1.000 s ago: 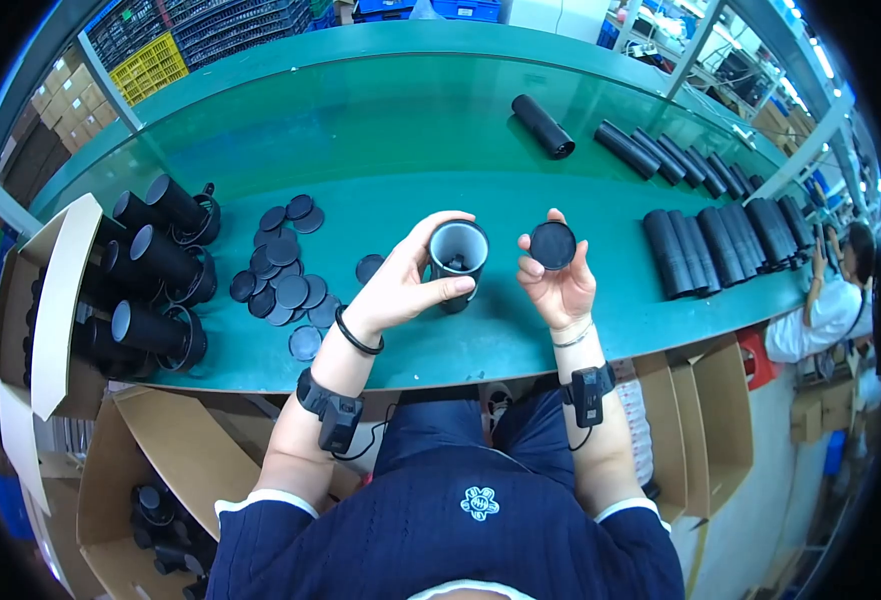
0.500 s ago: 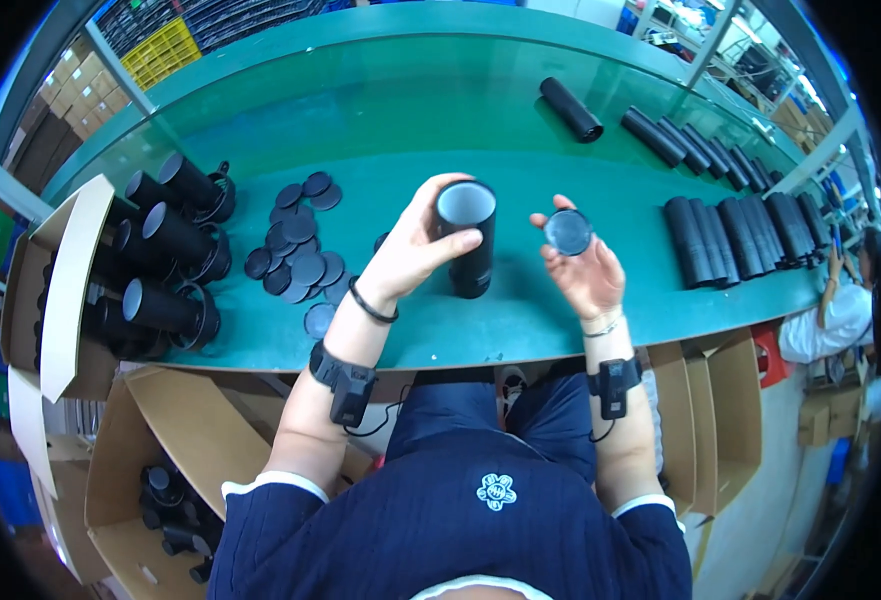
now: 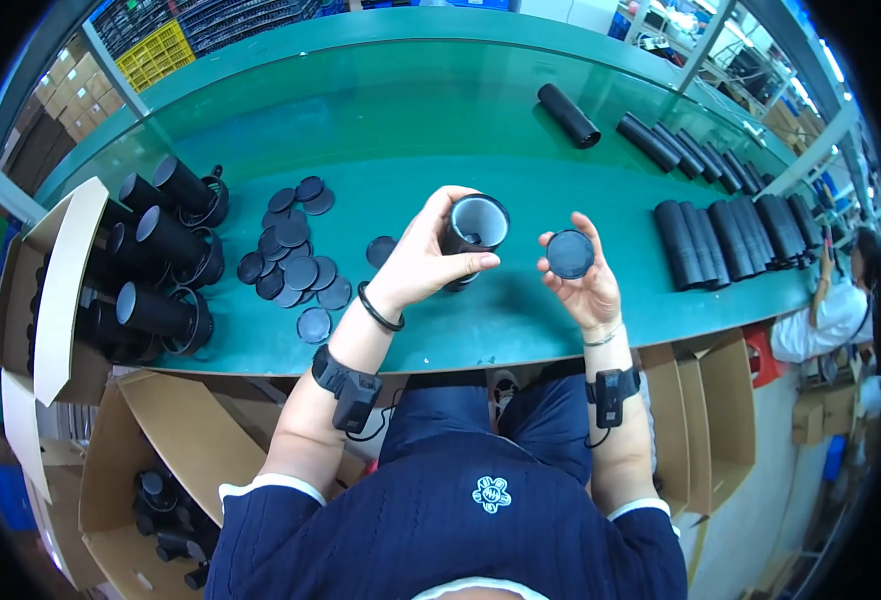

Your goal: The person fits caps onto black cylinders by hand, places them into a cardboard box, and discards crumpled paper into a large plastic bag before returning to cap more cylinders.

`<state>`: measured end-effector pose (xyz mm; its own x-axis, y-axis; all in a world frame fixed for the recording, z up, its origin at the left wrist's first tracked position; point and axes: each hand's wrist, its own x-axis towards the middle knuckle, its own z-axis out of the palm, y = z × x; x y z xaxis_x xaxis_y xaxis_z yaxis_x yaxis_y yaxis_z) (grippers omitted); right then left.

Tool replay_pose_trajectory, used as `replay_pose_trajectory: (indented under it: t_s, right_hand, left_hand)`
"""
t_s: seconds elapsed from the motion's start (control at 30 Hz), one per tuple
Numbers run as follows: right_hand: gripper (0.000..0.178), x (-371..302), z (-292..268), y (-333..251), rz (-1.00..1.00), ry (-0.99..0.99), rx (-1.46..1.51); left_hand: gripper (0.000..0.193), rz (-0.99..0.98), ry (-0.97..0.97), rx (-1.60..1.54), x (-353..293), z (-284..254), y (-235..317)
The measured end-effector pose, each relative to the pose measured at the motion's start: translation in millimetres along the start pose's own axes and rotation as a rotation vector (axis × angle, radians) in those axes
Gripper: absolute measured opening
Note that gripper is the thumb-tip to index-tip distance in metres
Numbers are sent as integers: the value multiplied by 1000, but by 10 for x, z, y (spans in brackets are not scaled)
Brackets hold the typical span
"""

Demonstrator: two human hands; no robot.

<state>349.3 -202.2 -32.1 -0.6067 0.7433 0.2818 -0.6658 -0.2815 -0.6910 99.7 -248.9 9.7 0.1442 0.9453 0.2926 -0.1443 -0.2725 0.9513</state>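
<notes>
My left hand [image 3: 428, 258] is wrapped round a black tube [image 3: 483, 217], which stands tilted so that its open, pale-lined mouth faces up toward me. Something small and dark shows inside that mouth; I cannot make out what. A black round cap [image 3: 570, 254] sits in the fingers of my right hand [image 3: 592, 295], to the right of the tube and apart from it. To the left of my left hand, several loose black caps [image 3: 300, 272] lie spread on the green table, and a single cap [image 3: 380, 251] lies just beside that hand.
Rows of black tubes [image 3: 735, 240] lie on the table's right side, with one lone tube [image 3: 568, 116] farther back. An open carton [image 3: 68, 290] holding black tubes stands at the left. More cartons [image 3: 175, 430] sit below the table edge. A person [image 3: 825, 310] works at far right.
The tube in my left hand has shifted slightly right and tipped its mouth more toward me. My right hand has turned the cap and lowered it a little.
</notes>
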Motion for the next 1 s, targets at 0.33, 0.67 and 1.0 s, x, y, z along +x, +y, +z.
replay_pose_trajectory:
  t_s: [0.33,0.67,1.0]
  right_hand:
    - [65,20,697,-513,-61,45,-971]
    - [62,160,954,-605,-175,-187,-1660]
    - [57,139,936,-570,-222,-123,-1715]
  left_hand:
    - [70,62,-159,274,-53,189,-16]
    - [68,260,-170,413,51,333,-111]
    - [67,270,-166,553,50,356,-105]
